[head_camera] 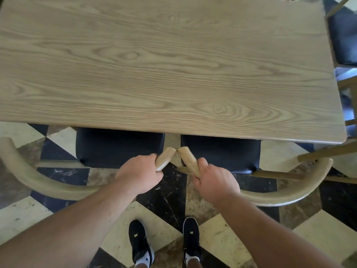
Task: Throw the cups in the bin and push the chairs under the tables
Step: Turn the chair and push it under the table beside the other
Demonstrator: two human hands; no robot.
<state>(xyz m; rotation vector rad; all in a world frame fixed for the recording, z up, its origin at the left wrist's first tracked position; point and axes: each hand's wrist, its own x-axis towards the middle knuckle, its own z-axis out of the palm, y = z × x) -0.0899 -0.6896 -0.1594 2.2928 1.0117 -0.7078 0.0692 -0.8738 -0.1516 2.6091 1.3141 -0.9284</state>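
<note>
Your left hand [140,174] grips the left chair [117,147] armrest tip; right hand [215,180] grips the right chair [220,153] tip. Both seats sit partly under the table [164,60]; tips nearly touch.

Light wood-grain rectangular table [164,64] fills upper frame; its top is bare. Two chairs with dark navy padded seats and curved pale wooden backrests stand side by side at the near edge. Left chair [117,147]: seat front partly under the tabletop, backrest curving out to frame left. Right chair [220,153]: same, backrest curving to frame right. The two backrest tips nearly touch at centre. Left hand [140,174] closed round left chair's backrest end; right hand [215,180] closed round right chair's backrest end. Black sneakers [140,240] stand on cream, black and brown patterned stone floor [222,240]. Another dark-seated chair [343,39] at right edge, partly cut off.
</note>
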